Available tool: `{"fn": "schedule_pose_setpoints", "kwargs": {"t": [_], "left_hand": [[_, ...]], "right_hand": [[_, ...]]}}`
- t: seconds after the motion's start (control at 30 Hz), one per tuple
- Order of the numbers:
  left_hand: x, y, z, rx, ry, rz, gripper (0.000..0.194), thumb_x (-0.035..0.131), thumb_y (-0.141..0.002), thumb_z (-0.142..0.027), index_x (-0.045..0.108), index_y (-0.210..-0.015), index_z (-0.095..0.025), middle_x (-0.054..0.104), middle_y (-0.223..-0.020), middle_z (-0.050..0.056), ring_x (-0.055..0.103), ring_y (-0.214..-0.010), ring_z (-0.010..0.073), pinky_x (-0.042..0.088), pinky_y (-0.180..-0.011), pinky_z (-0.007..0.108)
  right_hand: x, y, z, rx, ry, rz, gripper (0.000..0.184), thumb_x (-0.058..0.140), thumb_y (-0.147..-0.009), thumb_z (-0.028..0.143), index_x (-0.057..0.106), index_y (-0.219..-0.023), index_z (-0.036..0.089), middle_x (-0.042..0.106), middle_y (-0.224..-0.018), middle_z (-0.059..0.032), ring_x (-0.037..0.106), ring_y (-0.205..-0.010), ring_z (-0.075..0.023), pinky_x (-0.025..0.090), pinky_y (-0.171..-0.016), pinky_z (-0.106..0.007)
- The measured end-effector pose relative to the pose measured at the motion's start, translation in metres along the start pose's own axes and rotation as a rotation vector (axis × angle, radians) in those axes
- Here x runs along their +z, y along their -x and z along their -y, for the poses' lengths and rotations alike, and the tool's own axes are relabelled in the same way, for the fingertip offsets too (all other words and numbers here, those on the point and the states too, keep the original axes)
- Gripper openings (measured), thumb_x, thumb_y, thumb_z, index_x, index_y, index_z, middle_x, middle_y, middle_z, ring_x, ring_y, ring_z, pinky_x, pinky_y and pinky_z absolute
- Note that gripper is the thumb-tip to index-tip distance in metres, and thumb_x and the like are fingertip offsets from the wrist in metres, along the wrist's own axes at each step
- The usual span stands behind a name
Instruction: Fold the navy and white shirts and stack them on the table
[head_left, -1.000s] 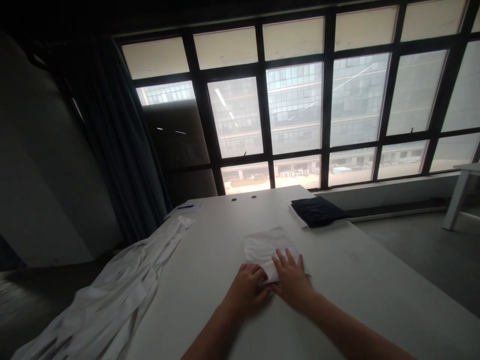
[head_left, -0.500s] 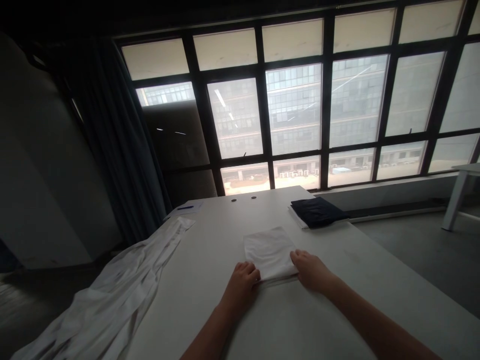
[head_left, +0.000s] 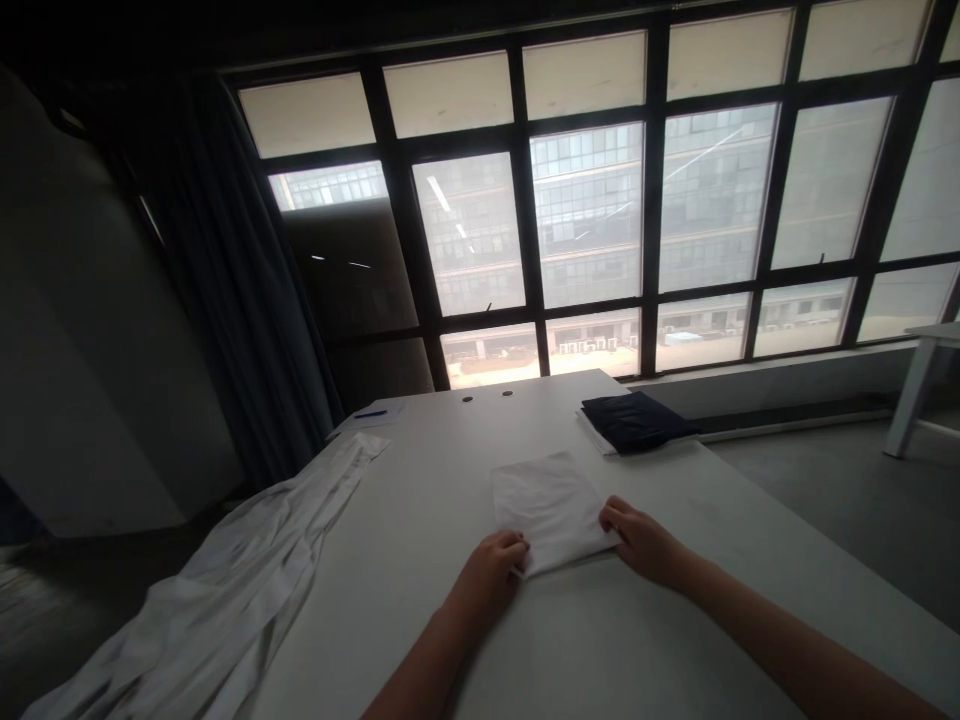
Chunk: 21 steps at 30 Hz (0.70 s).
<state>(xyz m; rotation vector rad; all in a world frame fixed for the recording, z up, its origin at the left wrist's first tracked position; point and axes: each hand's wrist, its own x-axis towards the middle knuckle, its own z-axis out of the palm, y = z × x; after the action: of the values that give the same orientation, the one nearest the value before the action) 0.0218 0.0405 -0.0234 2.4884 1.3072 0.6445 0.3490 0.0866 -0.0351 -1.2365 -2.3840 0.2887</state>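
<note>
The cloth (head_left: 553,515), white and folded into a flat four-sided piece, lay on the table (head_left: 750,590), with slight creases across its upper face. The left hand (head_left: 489,575) grasped the cloth at its near left corner, the fingers curled at the edge. The right hand (head_left: 645,543) grasped the cloth at its right edge, close to the near corner, with the fingers bent and drawn together. Between the two hands ran the near edge of the cloth. To the left of the cloth, and well apart from it, a heap (head_left: 225,590) of white fabric lay in long creases. Beyond the cloth and to its right lay a dark bundle (head_left: 637,420) on a white layer (head_left: 595,433), which showed at the bundle's left side. Beyond the cloth and to its left, a blue pen (head_left: 371,414) lay on paper (head_left: 393,413). Farther beyond the cloth, two round fittings (head_left: 468,399) sat side by side in the tabletop. Farthest beyond the cloth stood a dark-framed window (head_left: 586,210), with a blue curtain (head_left: 240,300) to its left.
</note>
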Motion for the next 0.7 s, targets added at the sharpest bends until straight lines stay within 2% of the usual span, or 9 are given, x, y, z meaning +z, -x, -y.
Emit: {"fn": "schedule_pose_setpoints", "kwargs": {"t": [0.1, 0.17, 0.2, 0.23, 0.3, 0.37, 0.43, 0.53, 0.7], "left_hand": [[0.0, 0.001, 0.001, 0.017, 0.028, -0.01, 0.038, 0.045, -0.066, 0.005, 0.066, -0.083, -0.023, 0.07, -0.117, 0.004, 0.059, -0.122, 0.0184, 0.043, -0.105, 0.028], [-0.001, 0.004, 0.002, 0.016, 0.056, -0.02, 0.04, 0.045, -0.064, 0.005, 0.065, -0.083, -0.023, 0.069, -0.122, 0.004, 0.057, -0.126, 0.0173, 0.043, -0.106, 0.026], [-0.002, 0.005, 0.002, 0.009, 0.08, -0.029, 0.04, 0.045, -0.063, 0.005, 0.064, -0.082, -0.023, 0.068, -0.124, 0.004, 0.057, -0.127, 0.0172, 0.043, -0.106, 0.025], [-0.002, 0.006, 0.003, -0.003, 0.109, -0.04, 0.039, 0.045, -0.062, 0.006, 0.064, -0.081, -0.023, 0.067, -0.125, 0.004, 0.057, -0.128, 0.0172, 0.044, -0.105, 0.025], [-0.003, 0.008, 0.003, -0.032, 0.17, -0.067, 0.038, 0.044, -0.06, 0.005, 0.062, -0.079, -0.022, 0.067, -0.124, 0.004, 0.058, -0.127, 0.0177, 0.045, -0.103, 0.024], [-0.004, 0.009, 0.004, -0.058, 0.194, -0.092, 0.037, 0.044, -0.06, 0.005, 0.061, -0.078, -0.022, 0.069, -0.12, 0.004, 0.06, -0.123, 0.0179, 0.046, -0.1, 0.023], [-0.006, 0.01, 0.005, -0.081, 0.168, -0.114, 0.035, 0.045, -0.059, 0.004, 0.061, -0.077, -0.022, 0.07, -0.113, 0.004, 0.064, -0.115, 0.0178, 0.048, -0.094, 0.022], [-0.007, 0.01, 0.005, -0.107, 0.11, -0.136, 0.037, 0.046, -0.059, 0.003, 0.064, -0.08, -0.021, 0.07, -0.104, 0.004, 0.067, -0.099, 0.0174, 0.05, -0.086, 0.023], [-0.007, 0.011, 0.004, -0.075, 0.014, -0.166, 0.04, 0.044, -0.061, 0.005, 0.066, -0.082, -0.022, 0.07, -0.102, 0.004, 0.065, -0.1, 0.0179, 0.05, -0.088, 0.027]], "right_hand": [[-0.003, 0.008, 0.0, -0.014, -0.1, 0.001, 0.037, 0.048, -0.066, 0.004, 0.057, -0.097, 0.023, 0.058, -0.112, -0.004, 0.057, -0.076, -0.0142, 0.047, -0.076, -0.027], [-0.007, 0.013, 0.005, -0.027, -0.104, 0.02, 0.045, 0.05, -0.066, 0.004, 0.061, -0.105, 0.023, 0.056, -0.129, -0.007, 0.061, -0.091, -0.0171, 0.048, -0.087, -0.031], [-0.009, 0.016, 0.008, -0.041, -0.079, 0.027, 0.052, 0.051, -0.065, 0.004, 0.062, -0.111, 0.025, 0.051, -0.139, -0.0078, 0.06, -0.105, -0.0207, 0.046, -0.096, -0.035], [-0.011, 0.018, 0.011, -0.062, -0.042, 0.03, 0.06, 0.052, -0.064, 0.003, 0.063, -0.118, 0.027, 0.045, -0.149, -0.0071, 0.055, -0.121, -0.0252, 0.041, -0.106, -0.041], [-0.011, 0.021, 0.019, -0.123, 0.025, 0.048, 0.076, 0.05, -0.064, 0.001, 0.06, -0.132, 0.035, 0.032, -0.162, -0.0013, 0.032, -0.145, -0.031, 0.025, -0.117, -0.051], [-0.008, 0.022, 0.025, -0.195, 0.032, 0.116, 0.088, 0.046, -0.067, -0.002, 0.051, -0.143, 0.042, 0.027, -0.165, 0.0038, 0.019, -0.152, -0.0288, 0.016, -0.121, -0.055], [-0.006, 0.021, 0.03, -0.239, -0.02, 0.213, 0.093, 0.042, -0.068, -0.003, 0.043, -0.149, 0.043, 0.029, -0.164, 0.0046, 0.019, -0.153, -0.024, 0.014, -0.122, -0.053], [-0.009, 0.018, 0.032, -0.217, -0.11, 0.306, 0.092, 0.04, -0.069, -0.002, 0.041, -0.151, 0.041, 0.029, -0.163, 0.0038, 0.018, -0.152, -0.0208, 0.011, -0.123, -0.052], [-0.023, 0.018, 0.036, -0.201, -0.192, 0.407, 0.073, 0.054, -0.071, 0.01, 0.058, -0.14, 0.036, 0.023, -0.164, -0.0004, 0.016, -0.153, -0.0272, 0.01, -0.123, -0.054]]}}
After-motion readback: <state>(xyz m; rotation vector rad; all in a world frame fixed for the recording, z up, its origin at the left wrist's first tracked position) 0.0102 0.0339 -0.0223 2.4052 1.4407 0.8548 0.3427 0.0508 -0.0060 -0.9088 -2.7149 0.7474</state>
